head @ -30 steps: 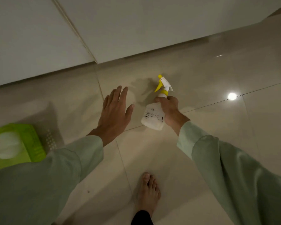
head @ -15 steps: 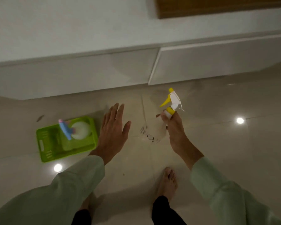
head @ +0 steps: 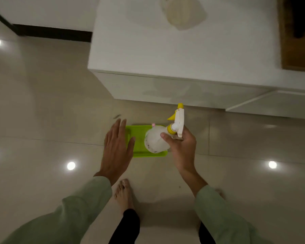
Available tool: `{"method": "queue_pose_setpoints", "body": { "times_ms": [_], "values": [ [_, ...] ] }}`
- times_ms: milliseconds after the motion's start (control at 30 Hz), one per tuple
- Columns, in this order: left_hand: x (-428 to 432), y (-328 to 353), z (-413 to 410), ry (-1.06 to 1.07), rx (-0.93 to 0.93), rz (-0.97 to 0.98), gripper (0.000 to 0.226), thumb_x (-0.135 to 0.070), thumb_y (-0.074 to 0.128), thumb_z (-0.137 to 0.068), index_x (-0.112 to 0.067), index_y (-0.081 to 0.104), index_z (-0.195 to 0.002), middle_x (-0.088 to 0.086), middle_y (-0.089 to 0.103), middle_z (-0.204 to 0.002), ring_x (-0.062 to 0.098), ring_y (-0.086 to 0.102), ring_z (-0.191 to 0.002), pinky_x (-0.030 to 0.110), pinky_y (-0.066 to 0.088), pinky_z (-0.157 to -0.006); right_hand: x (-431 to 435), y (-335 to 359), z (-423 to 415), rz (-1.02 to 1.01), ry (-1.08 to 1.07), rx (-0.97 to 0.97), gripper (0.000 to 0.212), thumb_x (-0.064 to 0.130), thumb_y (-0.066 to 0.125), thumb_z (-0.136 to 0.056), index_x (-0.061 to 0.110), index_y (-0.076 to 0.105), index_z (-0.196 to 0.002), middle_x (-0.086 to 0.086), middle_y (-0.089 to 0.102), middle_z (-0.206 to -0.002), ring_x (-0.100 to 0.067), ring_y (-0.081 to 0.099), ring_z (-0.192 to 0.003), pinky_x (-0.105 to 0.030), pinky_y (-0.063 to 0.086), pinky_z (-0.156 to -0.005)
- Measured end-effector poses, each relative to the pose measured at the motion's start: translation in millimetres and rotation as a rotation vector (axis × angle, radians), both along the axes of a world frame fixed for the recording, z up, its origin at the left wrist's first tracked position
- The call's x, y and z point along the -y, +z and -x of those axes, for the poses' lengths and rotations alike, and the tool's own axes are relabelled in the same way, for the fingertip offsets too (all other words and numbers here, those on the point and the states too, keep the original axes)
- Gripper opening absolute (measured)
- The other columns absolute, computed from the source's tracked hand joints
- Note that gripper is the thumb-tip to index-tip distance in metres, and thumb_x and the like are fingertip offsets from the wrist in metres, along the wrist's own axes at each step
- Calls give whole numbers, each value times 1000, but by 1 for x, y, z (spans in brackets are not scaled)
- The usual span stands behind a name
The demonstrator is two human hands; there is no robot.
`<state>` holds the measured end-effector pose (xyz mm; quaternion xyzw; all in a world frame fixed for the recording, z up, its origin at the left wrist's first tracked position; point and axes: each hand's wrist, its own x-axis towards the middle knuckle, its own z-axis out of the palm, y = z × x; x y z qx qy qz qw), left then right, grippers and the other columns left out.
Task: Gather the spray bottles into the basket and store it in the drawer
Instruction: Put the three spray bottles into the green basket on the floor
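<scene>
Gripping the spray bottle [head: 157,141] by its neck, right hand [head: 183,148] clenched below the yellow-and-white trigger, directly over the green basket [head: 139,154] on the floor. Left hand [head: 117,148] spread, holding nothing, at the basket's nine o'clock edge. Looks light, rigid, slick plastic; best held at the neck. Half a second back, basket lay well off at nine o'clock; now beneath the bottle, cabinet [head: 165,59] at twelve o'clock.

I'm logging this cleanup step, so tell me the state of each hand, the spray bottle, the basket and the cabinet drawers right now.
Right hand: closed around the spray bottle's neck.
Left hand: open, flat, empty.
Yellow-trigger spray bottle: held tilted above the basket.
Green basket: on the floor, partly hidden.
White cabinet drawers: shut.
</scene>
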<state>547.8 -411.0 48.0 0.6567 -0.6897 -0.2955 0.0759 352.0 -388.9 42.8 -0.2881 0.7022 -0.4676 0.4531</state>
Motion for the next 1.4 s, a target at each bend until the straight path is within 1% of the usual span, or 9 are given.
{"method": "queue_pose_setpoints", "body": {
  "times_ms": [233,400,600,800,1000,1133,1233,1333,1400],
  "values": [
    [21,-31,-72,22,9,-70,64,-37,40,-102,-12,17,-156,11,16,-165,26,15,-152,46,18,-123,15,-63,-106,-79,53,-175,28,10,85,-73,15,73,-98,13,67,-84,-5,63,-82,-14,46,-70],
    [22,-71,-89,30,-2,-131,64,-40,36,-102,-13,14,-156,10,12,-165,26,12,-153,46,16,-124,14,-131,-140,-100,188,-359,31,8,80,-79,11,70,-108,0,70,-90,-20,61,-83,-29,47,-75],
    [27,-121,-108,0,9,-170,64,-40,35,-103,-15,12,-157,10,11,-166,26,11,-153,47,16,-124,18,-191,-160,-136,202,-450,28,6,74,-82,11,70,-109,-7,71,-93,-9,52,-79,-14,34,-67],
    [33,-150,-114,-15,14,-189,64,-40,35,-103,-15,11,-157,10,10,-166,26,10,-153,48,17,-124,20,-219,-170,-139,200,-499,26,3,72,-85,4,68,-111,-14,67,-91,-20,54,-81,-14,30,-69],
    [35,-159,-118,-5,6,-191,62,-35,37,-104,-16,11,-157,9,10,-166,25,10,-153,48,17,-124,27,-225,-176,-119,175,-544,21,7,70,-90,0,66,-109,-14,65,-91,-5,41,-84,-10,31,-72],
    [32,-153,-120,-5,2,-188,62,-31,38,-104,-16,11,-157,9,10,-166,24,10,-153,47,17,-124,20,-221,-170,-191,256,-469,40,17,73,-89,-4,59,-119,-18,65,-105,-26,55,-94,-20,35,-79],
    [28,-141,-118,-6,-4,-169,61,-24,39,-103,-15,12,-156,9,12,-165,24,11,-153,46,17,-124,15,-210,-163,-217,352,-386,76,43,74,-81,-2,47,-136,-19,60,-120,-25,51,-104,-32,42,-89],
    [20,-122,-116,-13,-13,-167,62,-21,40,-102,-15,11,-157,9,11,-166,23,10,-153,46,17,-125,13,-191,-154,-211,447,-342,90,15,85,-77,2,32,-149,-17,52,-138,-26,51,-121,-39,46,-100],
    [13,-104,-113,-13,-21,-168,62,-20,41,-102,-15,11,-156,9,11,-166,23,10,-153,45,17,-125,10,-168,-146,-175,484,-328,91,17,82,-81,5,29,-153,-13,47,-147,-23,46,-132,-35,39,-109]
  ]
}}
